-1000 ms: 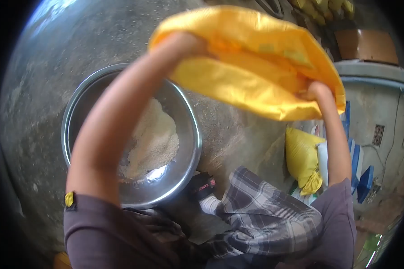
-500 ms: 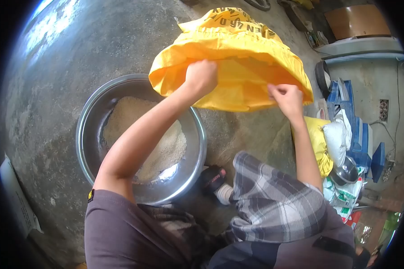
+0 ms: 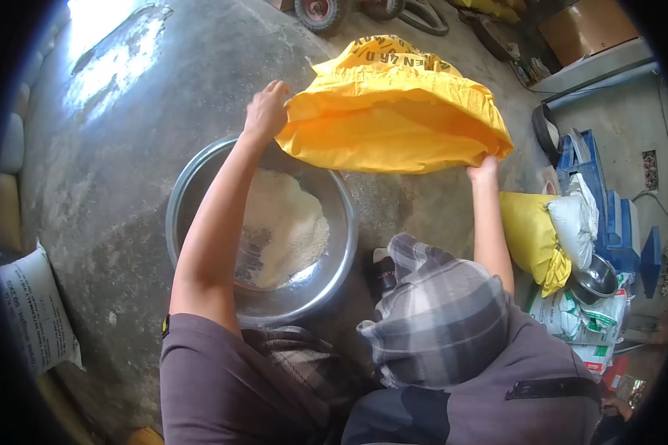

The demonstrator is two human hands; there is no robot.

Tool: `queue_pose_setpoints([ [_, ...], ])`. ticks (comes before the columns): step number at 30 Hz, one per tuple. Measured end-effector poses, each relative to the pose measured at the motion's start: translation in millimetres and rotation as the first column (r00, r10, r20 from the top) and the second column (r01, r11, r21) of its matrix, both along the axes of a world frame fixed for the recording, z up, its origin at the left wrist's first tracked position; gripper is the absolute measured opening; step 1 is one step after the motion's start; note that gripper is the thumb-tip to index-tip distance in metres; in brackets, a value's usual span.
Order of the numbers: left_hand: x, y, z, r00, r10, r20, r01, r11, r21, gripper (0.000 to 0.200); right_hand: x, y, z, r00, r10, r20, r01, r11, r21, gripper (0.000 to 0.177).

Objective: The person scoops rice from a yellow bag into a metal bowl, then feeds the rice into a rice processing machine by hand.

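Note:
A yellow sack [image 3: 393,111] with black lettering lies on the concrete floor beyond my knees. My left hand [image 3: 266,111] grips its left corner and my right hand [image 3: 484,169] grips its right corner, stretching the near edge between them. Below the sack's left part stands a large steel bowl [image 3: 193,185] holding a heap of pale grain [image 3: 289,226]. My left forearm crosses over the bowl.
To the right lie a filled yellow bag [image 3: 531,237], a white bag [image 3: 575,215], a small steel bowl [image 3: 594,280] and blue crates [image 3: 620,230]. A white printed sack [image 3: 33,311] lies at the left. Wheels [image 3: 319,11] show at the far edge.
The sack has come down from in front of my face to the floor beyond the bowl. My hands have spread apart to its two corners.

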State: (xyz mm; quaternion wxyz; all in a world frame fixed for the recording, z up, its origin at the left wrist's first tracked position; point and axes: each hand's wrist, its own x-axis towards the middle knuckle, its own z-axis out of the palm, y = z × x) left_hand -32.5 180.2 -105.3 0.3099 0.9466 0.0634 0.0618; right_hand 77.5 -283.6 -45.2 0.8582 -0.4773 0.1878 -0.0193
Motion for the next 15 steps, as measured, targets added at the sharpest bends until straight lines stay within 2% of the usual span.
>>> queue_pose_setpoints([
  [1,-9,-3,4,0.963,-0.057,0.263,0.062,0.998,-0.012,0.066,-2,5,14,0.999,-0.007,-0.04,0.005,0.999,-0.046,0.045],
  [2,-14,-13,7,0.961,-0.062,0.269,0.065,0.998,-0.001,0.066,-6,13,21,0.999,-0.01,-0.033,0.008,0.999,-0.035,0.045],
  [4,-30,-64,42,0.995,0.093,-0.04,-0.088,0.988,0.13,0.075,-5,14,27,0.986,-0.117,0.117,0.122,0.992,-0.039,0.045],
  [5,-30,-80,44,0.995,0.098,-0.028,-0.094,0.987,0.132,0.075,4,11,18,0.981,-0.145,0.132,0.15,0.988,-0.028,0.046],
  [6,-26,-94,40,0.988,0.146,0.053,-0.154,0.965,0.21,0.082,-3,22,26,0.978,-0.167,0.123,0.171,0.985,-0.018,0.048],
  [7,-20,-99,33,0.972,0.19,0.137,-0.223,0.932,0.284,0.089,-10,27,36,0.989,-0.13,0.077,0.137,0.986,-0.097,0.047],
  [8,-8,-99,20,0.968,0.203,0.149,-0.239,0.927,0.288,0.089,-16,27,42,0.995,-0.099,0.029,0.102,0.98,-0.172,0.047],
  [10,17,-95,-2,0.917,0.347,0.194,-0.334,0.937,-0.098,0.095,-23,5,41,0.992,0.122,0.042,-0.113,0.976,-0.186,0.043],
  [12,14,-99,13,0.922,0.309,0.235,-0.29,0.95,-0.114,0.09,-37,-30,50,0.906,0.408,0.114,-0.332,0.85,-0.408,0.044],
  [14,17,-108,21,0.944,0.28,0.176,-0.288,0.958,0.017,0.084,-43,-66,63,0.725,0.689,0.015,-0.597,0.639,-0.485,0.04],
  [15,27,-109,10,0.933,0.269,0.241,-0.263,0.963,-0.057,0.07,-52,-68,73,0.727,0.685,0.034,-0.589,0.649,-0.482,0.04],
])
